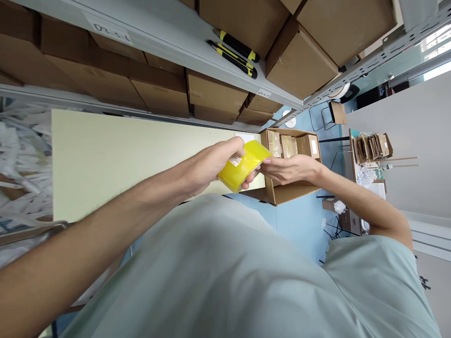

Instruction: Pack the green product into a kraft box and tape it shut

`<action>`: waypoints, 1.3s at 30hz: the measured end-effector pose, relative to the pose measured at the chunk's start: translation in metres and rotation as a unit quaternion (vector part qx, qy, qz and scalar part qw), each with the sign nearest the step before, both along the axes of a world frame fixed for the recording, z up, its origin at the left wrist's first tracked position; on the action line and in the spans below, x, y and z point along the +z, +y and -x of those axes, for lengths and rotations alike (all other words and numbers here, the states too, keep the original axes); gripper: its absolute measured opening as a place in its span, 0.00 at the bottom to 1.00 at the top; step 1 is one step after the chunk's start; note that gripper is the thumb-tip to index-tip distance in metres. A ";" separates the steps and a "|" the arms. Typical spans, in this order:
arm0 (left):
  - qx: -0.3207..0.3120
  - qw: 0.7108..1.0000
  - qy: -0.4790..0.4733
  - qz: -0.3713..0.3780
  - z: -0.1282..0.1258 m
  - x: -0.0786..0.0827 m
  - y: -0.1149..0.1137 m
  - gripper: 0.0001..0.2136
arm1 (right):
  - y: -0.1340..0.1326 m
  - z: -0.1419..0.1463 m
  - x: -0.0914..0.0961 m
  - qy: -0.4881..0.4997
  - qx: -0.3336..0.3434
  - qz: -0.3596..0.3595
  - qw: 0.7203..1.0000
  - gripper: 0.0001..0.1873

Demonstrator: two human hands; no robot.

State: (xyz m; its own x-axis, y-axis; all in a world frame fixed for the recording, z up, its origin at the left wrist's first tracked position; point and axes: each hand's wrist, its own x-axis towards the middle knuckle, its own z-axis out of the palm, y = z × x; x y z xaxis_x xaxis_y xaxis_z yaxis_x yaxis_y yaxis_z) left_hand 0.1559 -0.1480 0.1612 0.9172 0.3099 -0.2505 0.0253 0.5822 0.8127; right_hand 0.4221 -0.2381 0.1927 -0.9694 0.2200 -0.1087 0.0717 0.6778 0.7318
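My left hand (211, 164) is wrapped round a roll of yellow tape (243, 165), holding it up in front of my chest. A small label shows on the roll beside my fingers. My right hand (289, 169) comes in from the right, its fingers pressed together against the roll's right edge. Both hands meet just in front of an open cardboard box (292, 192), which holds small brown boxes.
A pale yellow tabletop (123, 155) lies behind my left arm. Shredded white paper (17, 159) piles up at the left. Grey shelves carry many cardboard boxes (214, 94) and two yellow-and-black utility knives (234, 51). Flat cardboard pieces (371, 145) stand at the right.
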 end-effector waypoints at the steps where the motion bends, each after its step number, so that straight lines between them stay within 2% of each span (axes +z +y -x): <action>1: 0.000 1.000 0.004 0.003 0.001 0.000 -0.001 0.13 | -0.001 0.000 -0.001 0.001 0.001 0.000 1.000 0.21; 8: -0.002 1.000 0.010 0.007 0.002 0.006 -0.005 0.16 | -0.006 0.000 -0.004 -0.022 -0.006 0.000 1.000 0.24; 13: 0.002 1.000 -0.004 0.016 0.001 0.003 -0.007 0.15 | -0.010 -0.001 -0.004 -0.047 -0.013 0.005 0.999 0.24; 20: 0.019 0.999 -0.010 0.026 -0.002 0.000 -0.010 0.18 | -0.012 0.000 -0.002 -0.036 -0.013 0.013 0.999 0.20; 29: -0.013 0.999 0.018 0.034 0.001 0.000 -0.010 0.16 | -0.018 -0.001 -0.008 -0.033 -0.020 0.007 0.999 0.25; 35: -0.010 0.999 0.022 0.038 0.002 0.005 -0.011 0.14 | -0.017 0.000 -0.009 -0.024 -0.018 0.012 0.999 0.22; 39: -0.004 0.999 0.002 0.041 0.001 -0.001 -0.010 0.15 | -0.016 0.001 -0.008 -0.023 -0.013 0.008 1.000 0.20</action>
State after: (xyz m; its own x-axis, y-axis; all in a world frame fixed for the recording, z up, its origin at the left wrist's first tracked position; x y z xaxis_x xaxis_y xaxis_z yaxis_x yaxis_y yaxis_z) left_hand 0.1545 -0.1579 0.1607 0.9182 0.2815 -0.2786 0.0332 0.6463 0.7624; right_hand 0.4209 -0.2540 0.1846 -0.9573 0.2429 -0.1567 0.0561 0.6880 0.7235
